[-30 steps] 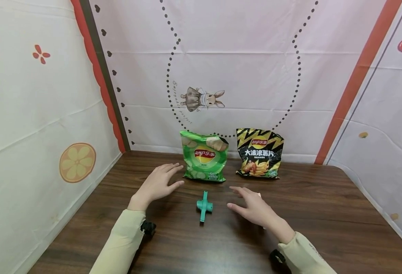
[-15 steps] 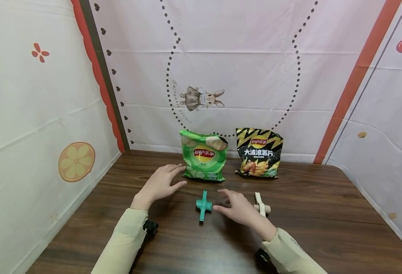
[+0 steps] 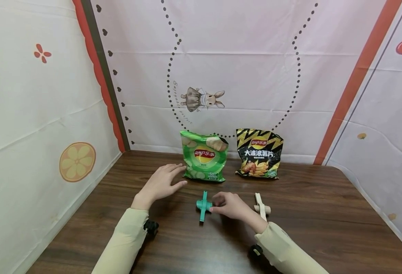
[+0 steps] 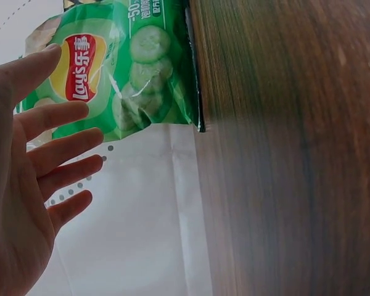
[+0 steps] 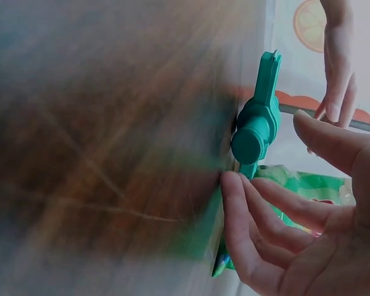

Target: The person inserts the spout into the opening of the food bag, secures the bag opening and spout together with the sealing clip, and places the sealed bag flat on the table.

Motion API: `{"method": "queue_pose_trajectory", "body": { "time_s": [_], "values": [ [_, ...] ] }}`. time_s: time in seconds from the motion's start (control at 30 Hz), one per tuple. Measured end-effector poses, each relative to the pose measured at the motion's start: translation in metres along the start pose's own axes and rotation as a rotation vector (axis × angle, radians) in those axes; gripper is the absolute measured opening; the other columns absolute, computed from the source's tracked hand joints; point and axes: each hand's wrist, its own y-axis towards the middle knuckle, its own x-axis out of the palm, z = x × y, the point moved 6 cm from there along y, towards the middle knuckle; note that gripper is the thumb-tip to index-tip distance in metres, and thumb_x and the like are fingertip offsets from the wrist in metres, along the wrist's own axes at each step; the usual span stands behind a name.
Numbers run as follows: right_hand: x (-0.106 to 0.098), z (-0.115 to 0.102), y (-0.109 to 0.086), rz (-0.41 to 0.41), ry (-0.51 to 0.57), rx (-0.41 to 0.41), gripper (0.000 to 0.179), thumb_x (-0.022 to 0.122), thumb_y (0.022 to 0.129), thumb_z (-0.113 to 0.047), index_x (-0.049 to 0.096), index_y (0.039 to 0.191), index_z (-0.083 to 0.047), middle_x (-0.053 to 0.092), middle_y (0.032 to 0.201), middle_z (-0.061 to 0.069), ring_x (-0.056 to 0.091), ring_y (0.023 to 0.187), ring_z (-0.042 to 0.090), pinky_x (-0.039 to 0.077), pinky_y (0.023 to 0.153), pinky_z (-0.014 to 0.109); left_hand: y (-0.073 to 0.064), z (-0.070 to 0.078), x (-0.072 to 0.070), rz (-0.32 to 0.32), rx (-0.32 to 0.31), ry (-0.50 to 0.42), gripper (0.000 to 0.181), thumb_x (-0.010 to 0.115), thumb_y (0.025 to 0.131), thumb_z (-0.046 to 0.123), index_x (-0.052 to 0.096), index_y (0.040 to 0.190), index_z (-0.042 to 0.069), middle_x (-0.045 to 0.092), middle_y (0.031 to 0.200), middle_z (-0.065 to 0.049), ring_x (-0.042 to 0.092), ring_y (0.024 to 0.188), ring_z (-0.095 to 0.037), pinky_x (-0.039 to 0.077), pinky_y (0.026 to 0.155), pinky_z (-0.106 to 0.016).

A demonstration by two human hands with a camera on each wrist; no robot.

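A green bag clip (image 3: pixel 204 206) with a round spout cap lies in the middle of the table. My right hand (image 3: pixel 233 207) is just right of it, fingertips bent beside the cap; in the right wrist view a gap shows between thumb (image 5: pixel 327 142) and fingers (image 5: pixel 234 203), with the clip (image 5: pixel 257 123) beyond them. Whether a fingertip touches it is unclear. My left hand (image 3: pixel 159 184) hovers with spread fingers in front of a green bag of potato chips (image 3: pixel 204 156). The left wrist view shows nothing held in that hand (image 4: pixel 37 166).
A cream bag clip (image 3: pixel 261 207) with a beige cap lies right of my right hand, partly behind the forearm. A black and yellow bag of chips (image 3: pixel 259 153) stands at the back, right of the green bag. Behind both hangs a printed cloth (image 3: pixel 255 76).
My right hand has moved left to the green clip and its fingers have bent more, uncovering the cream clip. The left hand has barely moved.
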Motion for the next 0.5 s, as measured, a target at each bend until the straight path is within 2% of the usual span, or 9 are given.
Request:
{"method": "queue_pose_trajectory", "body": {
  "time_s": [0.23, 0.5],
  "values": [
    [0.006, 0.001, 0.008, -0.046, -0.007, 0.017, 0.034, 0.073, 0.083, -0.029, 0.067, 0.109, -0.009, 0.068, 0.088, -0.002, 0.062, 0.082, 0.012, 0.050, 0.075, 0.034, 0.000, 0.000, -0.001, 0.019, 0.009, 0.003, 0.060, 0.050, 0.092, 0.056, 0.049, 0.139, 0.018, 0.049, 0.142, -0.007, 0.043, 0.131, -0.030, 0.030, 0.108, -0.052],
    [0.011, 0.003, 0.012, -0.061, 0.005, 0.071, 0.024, 0.075, 0.082, -0.023, 0.068, 0.101, -0.011, 0.064, 0.083, -0.004, 0.055, 0.074, 0.009, 0.046, 0.068, 0.028, -0.001, 0.001, -0.004, 0.027, 0.013, 0.007, 0.060, 0.050, 0.092, 0.056, 0.050, 0.138, 0.018, 0.051, 0.140, -0.008, 0.044, 0.130, -0.031, 0.031, 0.107, -0.052]
  ]
}}
